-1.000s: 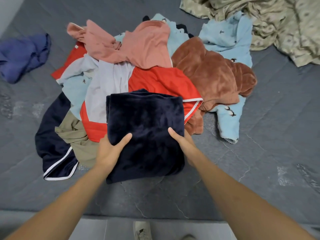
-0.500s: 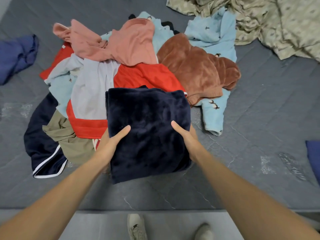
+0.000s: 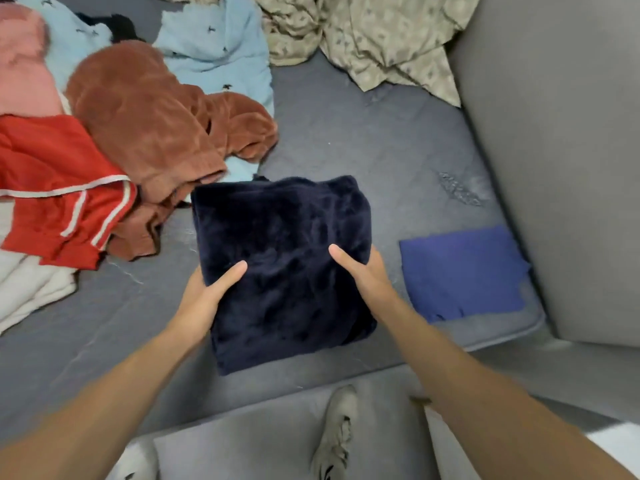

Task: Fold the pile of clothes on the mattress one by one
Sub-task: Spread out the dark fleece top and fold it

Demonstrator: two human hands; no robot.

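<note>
Two hands hold one folded dark navy fleece garment above the grey mattress, near its front edge. The left hand grips the garment's left side with the thumb lying across the top of the fabric and the fingers tucked underneath, out of sight. The right hand grips the right side the same way, thumb on top and fingers curled under the fold. The garment forms a thick, roughly square bundle, its far edge just beside the pile.

To the left lies the pile of unfolded clothes: a brown fleece garment on top, a red garment with white stripes beside it, a light blue fleece with small dark prints behind, a pink piece at the far left edge, and a white piece in front of the red one. A crumpled beige patterned sheet lies at the far side of the mattress.

To the right of the held bundle, apart from it, a flat folded blue cloth lies on the mattress corner. A grey wall rises to the right. Below, on the grey floor, a pale shoe shows between the forearms.
</note>
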